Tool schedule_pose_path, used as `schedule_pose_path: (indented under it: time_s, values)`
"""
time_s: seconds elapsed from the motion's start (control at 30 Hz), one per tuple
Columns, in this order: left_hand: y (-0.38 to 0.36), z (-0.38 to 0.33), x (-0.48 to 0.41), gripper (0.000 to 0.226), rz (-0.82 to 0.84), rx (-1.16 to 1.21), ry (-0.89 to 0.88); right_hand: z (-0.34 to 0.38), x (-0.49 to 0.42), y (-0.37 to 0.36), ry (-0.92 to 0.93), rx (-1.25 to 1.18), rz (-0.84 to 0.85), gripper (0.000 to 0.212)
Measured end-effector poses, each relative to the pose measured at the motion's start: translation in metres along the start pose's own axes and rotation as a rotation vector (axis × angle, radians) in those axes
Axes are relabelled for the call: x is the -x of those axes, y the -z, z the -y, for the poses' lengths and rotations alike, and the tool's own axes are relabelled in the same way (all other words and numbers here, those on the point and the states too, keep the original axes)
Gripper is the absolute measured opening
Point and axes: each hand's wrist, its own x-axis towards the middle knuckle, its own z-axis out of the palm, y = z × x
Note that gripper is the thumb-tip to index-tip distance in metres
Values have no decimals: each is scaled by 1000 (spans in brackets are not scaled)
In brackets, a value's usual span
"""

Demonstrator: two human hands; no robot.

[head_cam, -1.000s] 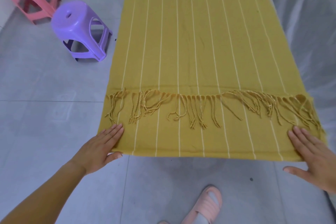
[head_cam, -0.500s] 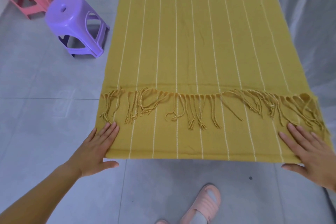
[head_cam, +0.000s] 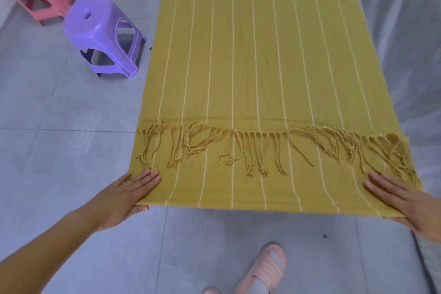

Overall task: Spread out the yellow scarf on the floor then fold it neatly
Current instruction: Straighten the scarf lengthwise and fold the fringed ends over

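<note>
yellow scarf [head_cam: 250, 67] flat on floor [head_cam: 59, 150], running centre to 12 o'clock, fringe [head_cam: 262, 148] doubled back onto the near part. left hand [head_cam: 124, 198] at 8 o'clock corner: fingers straight, together on top, thumb under edge, pinching. right hand [head_cam: 405, 200] at 4 o'clock corner: fingers flat, slightly spread, thumb looks tucked under too
</note>
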Motion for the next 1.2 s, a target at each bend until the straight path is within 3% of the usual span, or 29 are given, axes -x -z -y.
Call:
schedule_pose_path:
  time_s: [0.17, 0.43, 0.57, 0.87, 0.93, 1.03, 1.13, 1.2]
  values:
    - [32, 2, 5, 72, 7, 75, 73, -9, 2, 45, -66, -251, -57, 62]
    - [111, 12, 10, 53, -49, 229, 141, -3, 2, 138, -65, -244, -264, 44]
    - [156, 16, 4, 56, -148, 330, 218, -2, -5, 185, -80, -299, -343, 47]
    - [214, 34, -55, 35, -314, 517, 367, -19, -53, 251, -219, -451, -434, 45]
    - [224, 40, -78, 40, -313, 494, 369, -28, -70, 259, -222, -376, -474, 49]
    - [231, 50, -110, 55, -310, 297, 303, -41, -103, 263, -184, -150, -376, 59]
    - [231, 63, -139, 73, -262, 96, 288, -54, -132, 259, -161, 86, -289, 53]
    - [227, 70, -156, 78, -217, 48, 302, -57, -147, 253, -220, 108, -254, 52]
